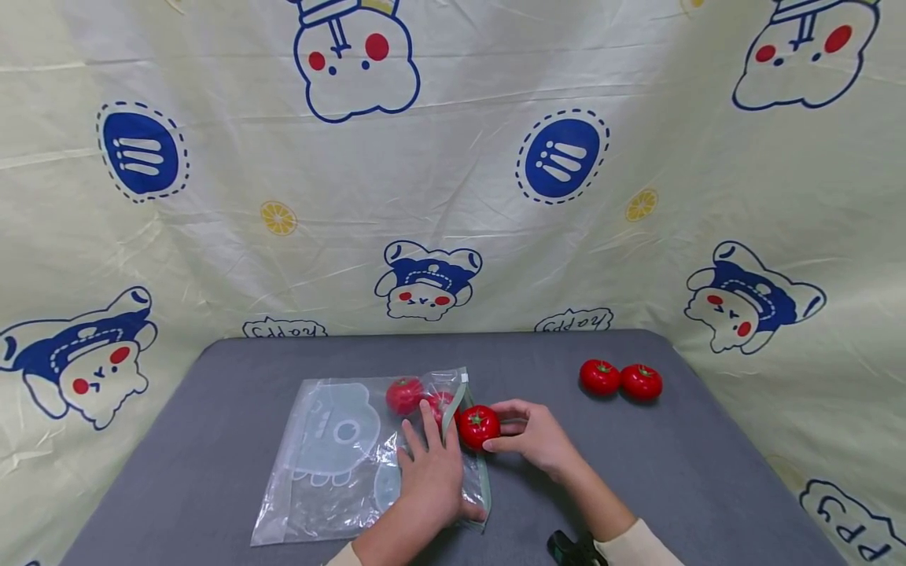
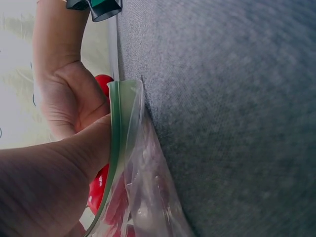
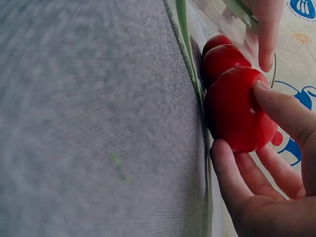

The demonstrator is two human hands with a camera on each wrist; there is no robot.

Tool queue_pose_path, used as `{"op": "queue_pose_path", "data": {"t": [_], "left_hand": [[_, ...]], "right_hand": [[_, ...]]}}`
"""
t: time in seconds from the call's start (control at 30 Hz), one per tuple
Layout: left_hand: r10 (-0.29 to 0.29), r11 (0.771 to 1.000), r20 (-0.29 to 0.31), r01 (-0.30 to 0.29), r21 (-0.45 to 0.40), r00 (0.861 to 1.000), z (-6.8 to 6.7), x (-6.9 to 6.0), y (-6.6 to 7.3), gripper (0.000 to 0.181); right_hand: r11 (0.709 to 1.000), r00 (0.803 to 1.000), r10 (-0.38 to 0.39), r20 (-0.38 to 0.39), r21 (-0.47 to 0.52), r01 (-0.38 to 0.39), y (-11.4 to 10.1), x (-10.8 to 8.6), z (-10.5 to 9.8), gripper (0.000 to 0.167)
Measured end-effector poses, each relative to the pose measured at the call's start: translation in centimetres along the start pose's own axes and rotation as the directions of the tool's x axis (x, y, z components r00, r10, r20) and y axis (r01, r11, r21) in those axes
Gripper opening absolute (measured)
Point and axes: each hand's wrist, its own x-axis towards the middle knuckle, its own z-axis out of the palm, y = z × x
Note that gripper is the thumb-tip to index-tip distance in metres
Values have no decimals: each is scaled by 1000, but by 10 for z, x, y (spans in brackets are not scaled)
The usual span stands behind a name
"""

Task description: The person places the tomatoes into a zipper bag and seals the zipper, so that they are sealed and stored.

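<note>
A clear zip bag [image 1: 333, 503] with a green-edged mouth lies on the table, its mouth toward the right. Two tomatoes, one of them the far tomato [image 1: 404, 395], are inside it near the mouth. My left hand [image 1: 433, 475] is at the mouth with fingers spread and straight, holding the bag's edge apart; part of it is hidden in the left wrist view. At the opening, my right hand [image 1: 535, 436] grips a red tomato [image 3: 239, 111] between thumb and fingers. In the right wrist view this tomato sits right in front of the bagged ones.
Two more tomatoes, a left one [image 1: 599, 378] and a right one [image 1: 641, 383], stand side by side at the table's back right. The grey table [image 1: 566, 354] ends at a patterned cloth backdrop [image 1: 460, 181]. A black device [image 1: 572, 548] sits by the right wrist.
</note>
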Motion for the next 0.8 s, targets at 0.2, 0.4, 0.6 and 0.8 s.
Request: {"op": "queue_pose_path", "data": {"t": [0.2,0.4,0.6,0.8], "left_hand": [[21,999,-28,-21,32,999,1,-2,1,127],[58,997,-66,-55,44,996,0,-6,1,127],[82,996,-72,-79,44,994,-1,-5,0,125],[95,995,-88,-93,32,992,0,-6,0,127]], "right_hand": [[1000,1000,-17,-15,-5,17,0,1,2,56],[999,999,-35,-13,-25,35,-1,3,5,54],[999,999,-39,-1,-9,39,-3,3,7,55],[999,999,-49,1,-1,49,-2,4,7,53]]}}
